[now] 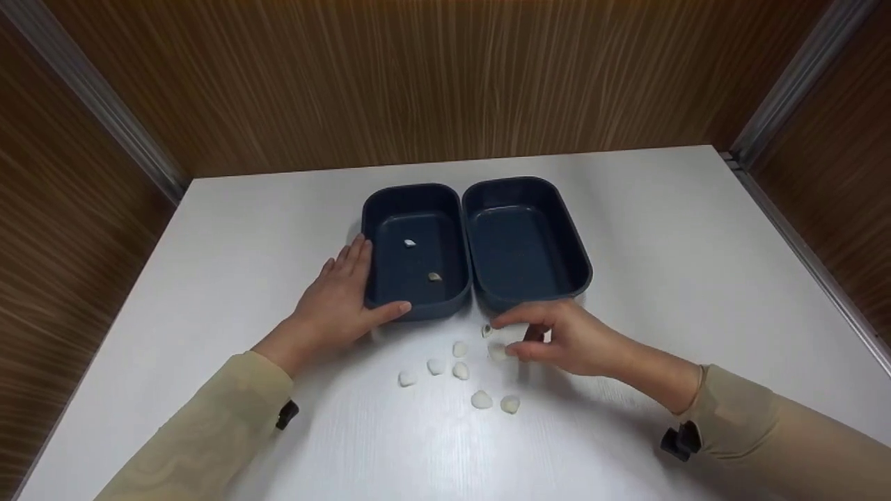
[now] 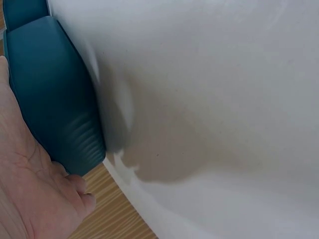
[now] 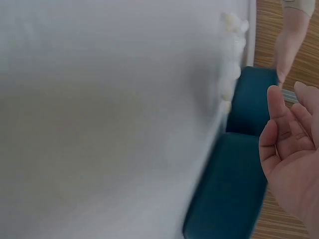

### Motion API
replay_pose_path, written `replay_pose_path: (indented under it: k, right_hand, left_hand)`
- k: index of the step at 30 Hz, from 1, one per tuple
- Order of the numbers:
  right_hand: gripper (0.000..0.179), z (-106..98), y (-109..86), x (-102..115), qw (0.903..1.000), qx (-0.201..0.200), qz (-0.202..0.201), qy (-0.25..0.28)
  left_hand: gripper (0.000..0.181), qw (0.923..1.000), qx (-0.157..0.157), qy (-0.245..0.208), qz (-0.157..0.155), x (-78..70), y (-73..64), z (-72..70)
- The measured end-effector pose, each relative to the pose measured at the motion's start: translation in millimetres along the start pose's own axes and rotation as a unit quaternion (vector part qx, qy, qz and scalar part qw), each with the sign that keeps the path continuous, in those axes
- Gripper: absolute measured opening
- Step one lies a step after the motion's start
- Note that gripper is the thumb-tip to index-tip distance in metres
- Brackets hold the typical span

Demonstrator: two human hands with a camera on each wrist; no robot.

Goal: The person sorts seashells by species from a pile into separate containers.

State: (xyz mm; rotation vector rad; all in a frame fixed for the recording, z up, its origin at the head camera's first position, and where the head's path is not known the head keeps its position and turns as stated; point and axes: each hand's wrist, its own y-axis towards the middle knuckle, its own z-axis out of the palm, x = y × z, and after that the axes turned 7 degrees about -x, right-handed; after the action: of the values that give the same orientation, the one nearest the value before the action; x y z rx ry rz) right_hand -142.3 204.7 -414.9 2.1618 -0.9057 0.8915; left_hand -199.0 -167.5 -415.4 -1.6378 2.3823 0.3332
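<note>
Left sleeve point(image 1: 195, 431): tan, slanting in from below and left of the left bin point(image 1: 438, 310), with a black clip point(image 1: 287, 414) at the cuff.
Left hand point(image 1: 327, 303): resting along the outer left wall of the left bin, with fingers nearly straight and close together, thumb spread away from them across the near rim.
White shell point(image 1: 409, 243): lying on the floor of the left bin, near its middle.
Brown shell point(image 1: 434, 277): lying on the same floor, nearer the front right of the left bin.
Pale shells point(image 1: 461, 370): seven in number, scattered over the white counter point(image 1: 362, 452) on the near side of the left bin.
Dark-marked shell point(image 1: 487, 330): lying just off the near right corner of the left bin.
Right bin point(image 1: 522, 250): standing close beside the left bin, to its right, in the same dark blue.
Right hand point(image 1: 571, 341): poised low, right of the left bin's near corner, with thumb and forefinger apart beside two shells; contact impossible to tell.
Right sleeve point(image 1: 759, 417): tan, well right of the left bin.
</note>
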Motion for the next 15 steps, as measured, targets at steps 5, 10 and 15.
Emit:
replay_pose_path:
  k: [5, 10, 15]
  right_hand:
    - [0.038, 5, -4.1, -10, 0.9991, 0.033, 0.026, 0.010]
    - [0.046, 10, -5.7, -19, 0.9982, 0.046, 0.030, 0.022]
    - [0.050, 13, -5.4, -23, 0.9989, 0.044, 0.018, 0.000]
  left_hand:
    - [0.129, 1.0000, 0.004, 0.006, -0.004, -0.5, -0.9, -1.0]
    - [0.129, 0.9999, 0.006, 0.009, -0.005, -0.9, -1.1, -1.6]
    - [0.129, 0.9999, 0.006, 0.009, -0.004, -1.7, -1.2, -1.9]
